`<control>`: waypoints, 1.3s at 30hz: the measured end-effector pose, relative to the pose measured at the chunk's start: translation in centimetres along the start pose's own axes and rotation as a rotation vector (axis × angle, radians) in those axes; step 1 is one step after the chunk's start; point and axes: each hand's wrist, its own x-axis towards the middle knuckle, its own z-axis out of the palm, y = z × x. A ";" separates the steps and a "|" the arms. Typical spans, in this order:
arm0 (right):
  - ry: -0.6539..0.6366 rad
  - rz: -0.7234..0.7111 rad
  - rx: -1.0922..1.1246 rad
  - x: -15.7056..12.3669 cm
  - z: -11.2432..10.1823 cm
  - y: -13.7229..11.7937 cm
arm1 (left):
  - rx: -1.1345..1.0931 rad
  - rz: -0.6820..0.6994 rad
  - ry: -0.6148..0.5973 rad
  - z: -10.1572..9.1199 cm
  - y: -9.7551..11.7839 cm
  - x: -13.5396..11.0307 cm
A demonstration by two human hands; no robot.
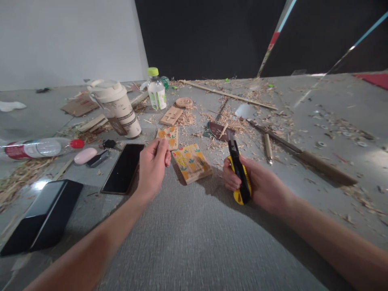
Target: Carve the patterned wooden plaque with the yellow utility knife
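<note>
My right hand [242, 178] is wrapped round a yellow and black utility knife [241, 171], held with its tip pointing away from me. My left hand [154, 163] is closed, thumb against the fingers; whatever it may grip is hidden. Just behind those fingers is a small wooden piece painted with orange fruit [169, 135], partly covered by the hand; I cannot tell if they touch. Between my two hands a larger painted wooden block [192, 161] lies on the grey work surface [194, 242], its face showing yellow fruit and green leaves.
A phone [123, 167], a lidded cup [121, 109] and a red-capped bottle [42, 148] are at the left. A green-capped bottle [157, 95] stands behind. Carved wooden pieces [171, 116] lie ahead. Right of the knife are a long wood-handled tool [327, 167] and wood shavings.
</note>
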 end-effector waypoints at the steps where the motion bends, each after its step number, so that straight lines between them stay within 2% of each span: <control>1: 0.001 -0.001 0.001 0.0 0.0 0.0 | -0.020 -0.011 -0.005 0.0 -0.1 0.0; 6: -0.006 0.003 0.008 0.1 -0.1 0.1 | -0.124 -0.038 -0.004 0.1 -0.6 0.4; 16: -0.005 -0.004 -0.010 0.0 0.0 0.0 | -0.131 -0.083 0.016 0.1 -0.9 0.6; 23: -0.003 -0.005 -0.003 -0.1 0.2 -0.1 | -0.149 -0.110 0.079 0.1 -0.8 0.8; 28: 0.004 -0.002 -0.005 -0.1 0.2 -0.1 | -0.040 -0.061 0.124 -0.3 -1.0 0.8; 30: 0.011 -0.003 -0.012 -0.1 0.3 -0.1 | 0.007 -0.005 0.103 -0.4 -1.2 0.9; 33: 0.025 -0.003 -0.033 -0.1 0.3 -0.2 | 0.163 0.067 0.006 -0.7 -1.3 1.1; 39: 0.007 -0.004 -0.025 -0.1 0.2 -0.2 | 0.678 0.270 -0.187 -1.0 -1.0 0.8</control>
